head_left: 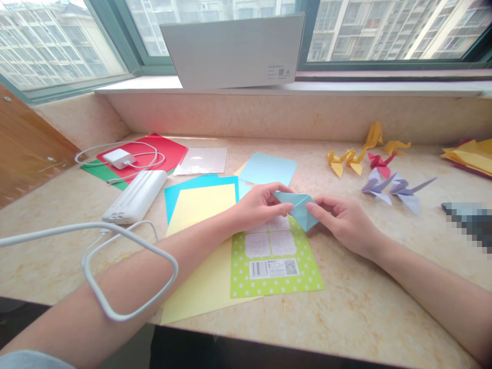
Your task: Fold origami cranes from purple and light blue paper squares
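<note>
A light blue sheet of origami paper (303, 211), folded into a small pointed shape, is held up between both hands over the counter. My left hand (265, 205) pinches its left side, thumb in front and fingers behind. On its right side, my right hand (338, 218) grips with the thumb pressed on the front; the other fingers are partly hidden behind. Beneath the hands lies a green polka-dot card (277, 284) with a barcode label, on top of yellow paper (200, 287). Flat light blue sheets (268, 169) rest just behind the left hand.
Several folded cranes stand at the right, among them a purple crane (407, 189) and a red crane (381, 163). A white power bank (135, 197) with a looping cable (130, 313) is at left, near a charger (119, 158) on red paper (169, 154). A pixelated object (471, 220) lies far right.
</note>
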Demonstrator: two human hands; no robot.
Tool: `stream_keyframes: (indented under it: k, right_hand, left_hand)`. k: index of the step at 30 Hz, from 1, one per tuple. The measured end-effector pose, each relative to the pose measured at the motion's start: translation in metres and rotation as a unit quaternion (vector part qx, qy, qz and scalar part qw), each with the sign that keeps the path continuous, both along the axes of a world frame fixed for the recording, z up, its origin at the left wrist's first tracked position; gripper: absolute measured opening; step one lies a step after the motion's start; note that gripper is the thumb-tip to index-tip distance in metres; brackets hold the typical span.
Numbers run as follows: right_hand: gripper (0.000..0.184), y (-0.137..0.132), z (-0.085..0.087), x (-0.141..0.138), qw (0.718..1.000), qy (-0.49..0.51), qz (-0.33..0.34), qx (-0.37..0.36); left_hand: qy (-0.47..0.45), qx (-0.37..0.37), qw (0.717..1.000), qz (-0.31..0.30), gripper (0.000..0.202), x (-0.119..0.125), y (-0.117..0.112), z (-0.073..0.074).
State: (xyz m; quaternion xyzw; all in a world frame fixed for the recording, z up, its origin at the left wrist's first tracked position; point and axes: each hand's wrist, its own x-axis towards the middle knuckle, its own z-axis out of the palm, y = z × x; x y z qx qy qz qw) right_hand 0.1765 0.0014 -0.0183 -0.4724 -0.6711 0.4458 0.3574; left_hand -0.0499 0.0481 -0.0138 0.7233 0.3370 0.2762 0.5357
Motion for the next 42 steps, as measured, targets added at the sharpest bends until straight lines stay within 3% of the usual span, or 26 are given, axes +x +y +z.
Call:
stream_keyframes:
  k: [42]
  right_hand:
    - [0.028,-0.0004,-0.0007,-0.0003,1.000,-0.005,0.001,0.009]
  left_hand:
    - [-0.007,0.001,1.000,-0.005,0.038,-0.0007,0.0008,-0.0021]
